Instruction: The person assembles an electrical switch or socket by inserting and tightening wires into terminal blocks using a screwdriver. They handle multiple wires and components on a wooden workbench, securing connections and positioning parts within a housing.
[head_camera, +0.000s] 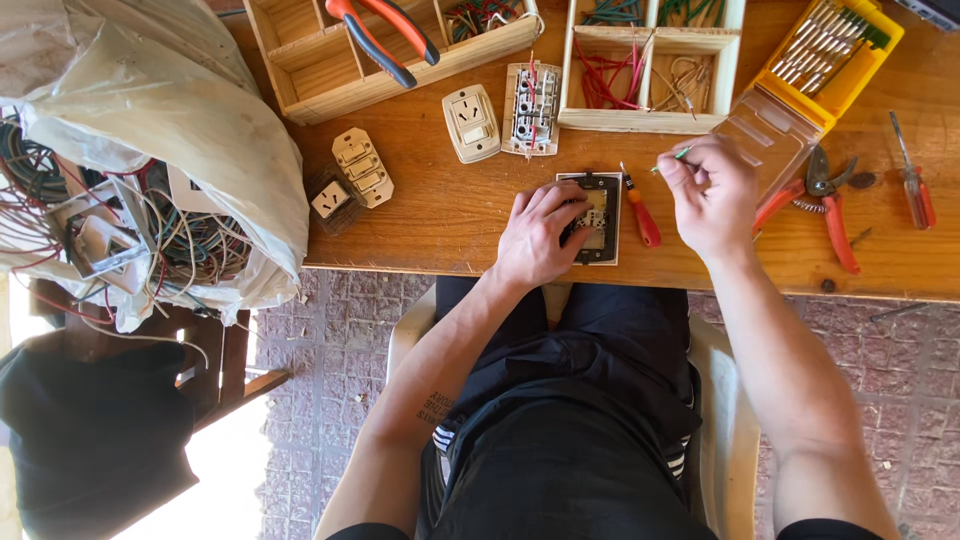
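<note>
My left hand (540, 235) rests on a wall switch module (597, 216) with a black frame, lying back side up on the wooden table (430, 225); its fingers press the module's left side. My right hand (712, 192) hovers just to the right, pinching a short green wire (672, 160) between thumb and fingers. A small red-handled screwdriver (640, 212) lies on the table between the two hands.
Two more socket modules (472, 122) (531, 108) and beige switches (363, 167) lie to the left. Wooden trays (648, 62) hold wires and red-handled pliers (385, 35). A yellow bit case (825, 55), red cutters (830, 205) and another screwdriver (912, 185) sit right. A bag of cables (140, 170) fills the left.
</note>
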